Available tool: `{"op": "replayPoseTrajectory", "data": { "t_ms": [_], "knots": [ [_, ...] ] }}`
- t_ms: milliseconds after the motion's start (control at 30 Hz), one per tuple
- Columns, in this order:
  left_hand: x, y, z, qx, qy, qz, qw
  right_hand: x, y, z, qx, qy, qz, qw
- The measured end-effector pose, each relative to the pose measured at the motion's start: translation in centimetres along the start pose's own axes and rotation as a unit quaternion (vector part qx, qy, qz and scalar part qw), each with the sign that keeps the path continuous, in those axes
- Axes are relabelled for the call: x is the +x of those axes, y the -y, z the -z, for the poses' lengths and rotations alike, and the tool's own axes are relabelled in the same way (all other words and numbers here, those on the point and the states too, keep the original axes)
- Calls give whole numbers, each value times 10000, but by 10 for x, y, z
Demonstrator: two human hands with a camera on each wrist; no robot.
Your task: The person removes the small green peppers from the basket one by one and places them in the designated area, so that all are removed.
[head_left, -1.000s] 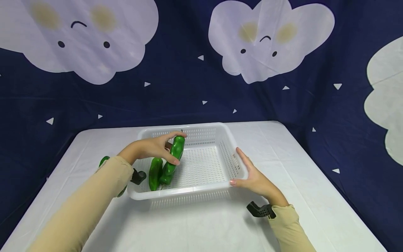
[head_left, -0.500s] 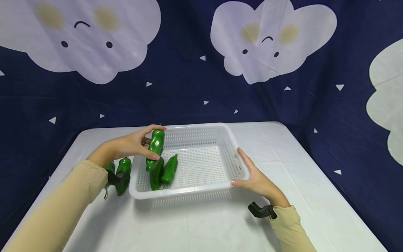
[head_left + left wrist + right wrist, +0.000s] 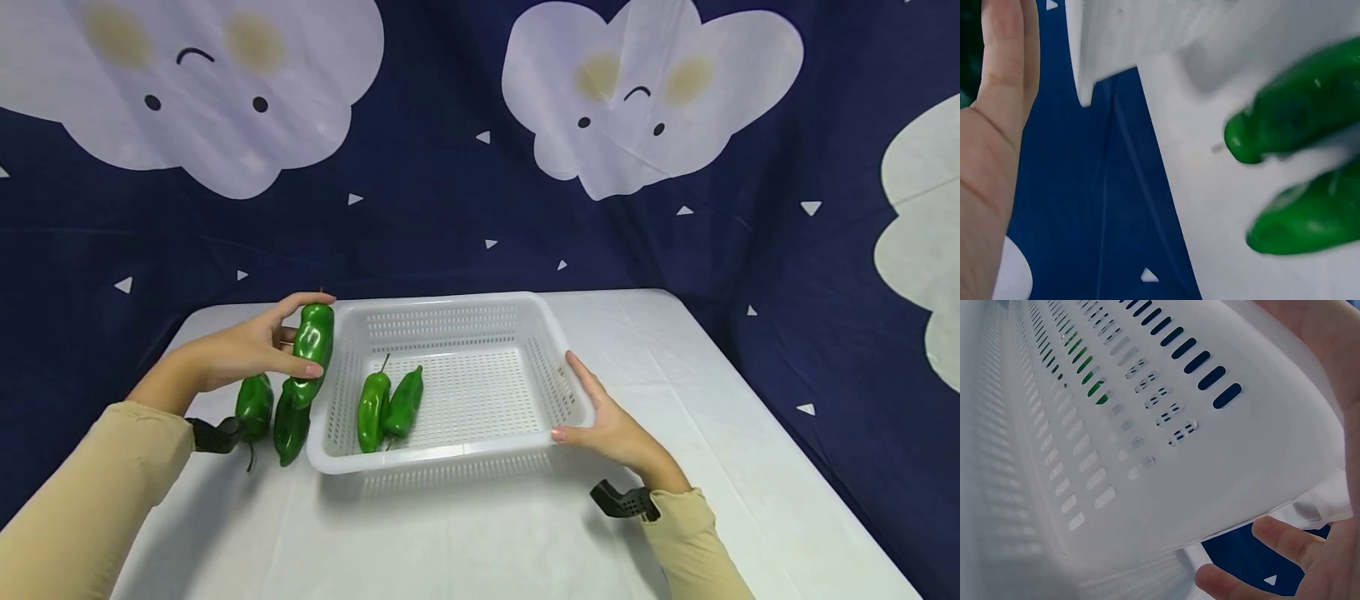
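Observation:
My left hand (image 3: 243,346) pinches a glossy green pepper (image 3: 313,340) between thumb and fingers, raised just outside the left rim of a white slotted plastic basket (image 3: 465,451). Only a dark green sliver (image 3: 969,50) of that pepper shows in the left wrist view. Below it, two more green peppers lie on the table: one pepper (image 3: 253,407) near the wrist, another pepper (image 3: 290,427) partly covered by the held one. Inside the basket, a long pepper (image 3: 372,414) lies beside a second pepper (image 3: 406,402). My right hand (image 3: 618,437) holds the basket's right end, fingers (image 3: 1285,540) at the rim.
A white cloth (image 3: 465,542) covers the table. Behind it hangs a navy curtain (image 3: 435,225) with clouds and small triangles. Each wrist wears a black camera strap, such as the right strap (image 3: 626,502).
My left hand has carried its pepper leftward, from over the basket to beyond its left rim. Two peppers inside the basket are now fully uncovered. The right hand has stayed in place.

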State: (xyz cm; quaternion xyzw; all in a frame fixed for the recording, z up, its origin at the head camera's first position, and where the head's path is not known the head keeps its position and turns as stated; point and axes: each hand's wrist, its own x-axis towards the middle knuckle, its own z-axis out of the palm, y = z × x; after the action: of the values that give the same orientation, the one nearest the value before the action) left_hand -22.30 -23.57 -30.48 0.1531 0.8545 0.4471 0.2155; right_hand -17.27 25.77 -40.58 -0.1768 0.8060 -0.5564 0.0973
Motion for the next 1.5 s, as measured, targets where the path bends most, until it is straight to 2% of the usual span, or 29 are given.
{"op": "replayPoseTrajectory", "data": {
  "t_ms": [300, 533, 867, 1167, 1500],
  "knots": [
    [-20, 27, 13, 112, -298, 97, 9994, 0, 0, 0, -8, 1, 20, 10000],
    [-27, 40, 19, 227, -451, 95, 9987, 0, -1, 0, -50, -23, -50, 10000],
    [-31, 52, 22, 293, -521, 124, 9981, -1, 0, 1, -40, -25, -21, 10000],
    [-31, 61, 20, 234, -486, 262, 9982, -1, 2, 0, 5, 1, 6, 10000],
    [-30, 70, 15, 431, -517, 346, 9971, 0, 1, -1, -24, -21, -23, 10000]
  ]
}}
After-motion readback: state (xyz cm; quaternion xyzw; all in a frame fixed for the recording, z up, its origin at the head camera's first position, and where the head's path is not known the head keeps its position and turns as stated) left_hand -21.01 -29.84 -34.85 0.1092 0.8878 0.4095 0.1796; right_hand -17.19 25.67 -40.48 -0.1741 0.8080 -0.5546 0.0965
